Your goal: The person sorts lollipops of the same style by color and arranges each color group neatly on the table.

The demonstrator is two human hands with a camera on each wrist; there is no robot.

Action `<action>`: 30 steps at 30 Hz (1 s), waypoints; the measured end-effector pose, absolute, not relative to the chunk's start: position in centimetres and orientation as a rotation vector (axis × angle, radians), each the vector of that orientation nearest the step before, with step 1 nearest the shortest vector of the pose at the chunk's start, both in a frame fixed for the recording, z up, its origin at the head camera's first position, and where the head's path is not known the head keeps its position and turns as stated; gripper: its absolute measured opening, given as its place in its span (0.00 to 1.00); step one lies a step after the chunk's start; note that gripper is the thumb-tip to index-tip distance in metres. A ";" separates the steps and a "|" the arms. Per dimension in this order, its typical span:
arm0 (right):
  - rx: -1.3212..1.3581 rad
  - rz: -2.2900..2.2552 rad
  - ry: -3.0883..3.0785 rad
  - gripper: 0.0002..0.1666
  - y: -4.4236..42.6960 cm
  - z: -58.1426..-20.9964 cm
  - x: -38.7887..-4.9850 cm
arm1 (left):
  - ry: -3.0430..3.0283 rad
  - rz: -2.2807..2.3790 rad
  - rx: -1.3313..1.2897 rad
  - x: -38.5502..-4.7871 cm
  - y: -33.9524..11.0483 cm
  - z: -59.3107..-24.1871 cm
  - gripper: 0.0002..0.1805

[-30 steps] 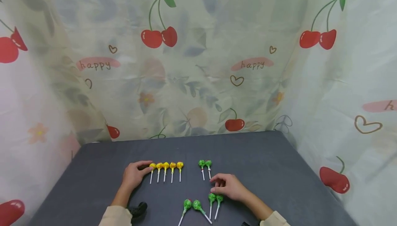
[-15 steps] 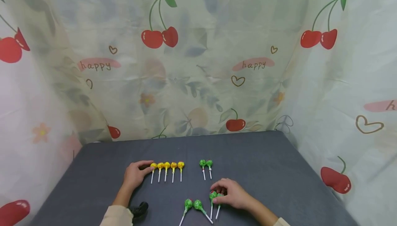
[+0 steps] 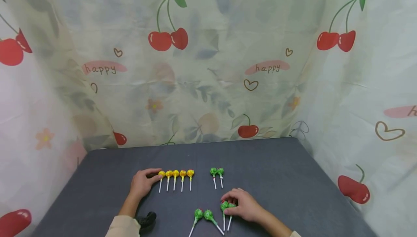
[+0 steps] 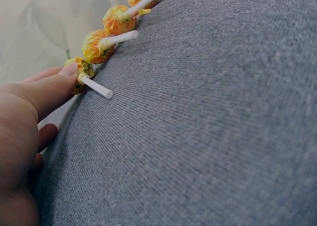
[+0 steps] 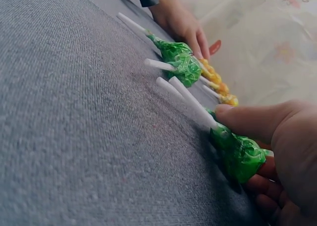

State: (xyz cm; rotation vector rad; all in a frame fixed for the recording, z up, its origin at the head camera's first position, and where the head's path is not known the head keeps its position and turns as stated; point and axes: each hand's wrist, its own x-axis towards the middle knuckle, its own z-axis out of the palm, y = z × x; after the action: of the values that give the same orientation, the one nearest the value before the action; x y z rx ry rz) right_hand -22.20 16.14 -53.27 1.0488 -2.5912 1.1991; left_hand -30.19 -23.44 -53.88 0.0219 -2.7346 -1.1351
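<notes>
Head view: The table (image 3: 273, 172) fills the lower half of the frame; a printed curtain (image 3: 208, 67) stands behind it and at both sides. Five yellow lollipops (image 3: 176, 173) lie in a row at lower centre-left, sticks toward the bottom edge. The left hand (image 3: 140, 183) is at the left end of the row, thumb and finger closed on the head of the end lollipop. Two green lollipops (image 3: 213, 171) lie side by side right of the row. A second green pair (image 3: 208, 215) lies at bottom centre, heads close together, sticks spread apart. The right hand (image 3: 242, 205), at lower right, holds a third green pair (image 3: 224, 206) by the heads.

Left wrist view: The left hand enters at the left edge. The thumb presses the wrapper of the nearest yellow lollipop, just above its stick. Other yellow heads recede toward the top of the frame.

Right wrist view: The right hand enters at lower right. Its thumb is on one side of the held green pair, with bent fingers below; the gap is narrow. Both sticks point to the upper left. The second green pair lies at upper centre. The left hand and yellow heads appear beyond it.
</notes>
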 end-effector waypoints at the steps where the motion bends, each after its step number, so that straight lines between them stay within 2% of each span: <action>1: 1.041 1.204 -2.594 0.16 16.1 -53.3 -22.2 | -2.734 -1.134 0.018 -30.1 -23.4 -53.9 0.16; 30: 0.885 1.560 -2.514 0.09 16.5 -52.8 -22.3 | -2.732 -1.126 0.059 -28.9 -22.7 -53.7 0.16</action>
State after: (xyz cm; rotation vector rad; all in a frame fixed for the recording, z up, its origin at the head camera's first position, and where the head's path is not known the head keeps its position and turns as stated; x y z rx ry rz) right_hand -22.29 16.55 -52.84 0.8851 -2.5145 1.5601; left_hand -28.90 -22.73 -53.69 0.0586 -2.7318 -1.1264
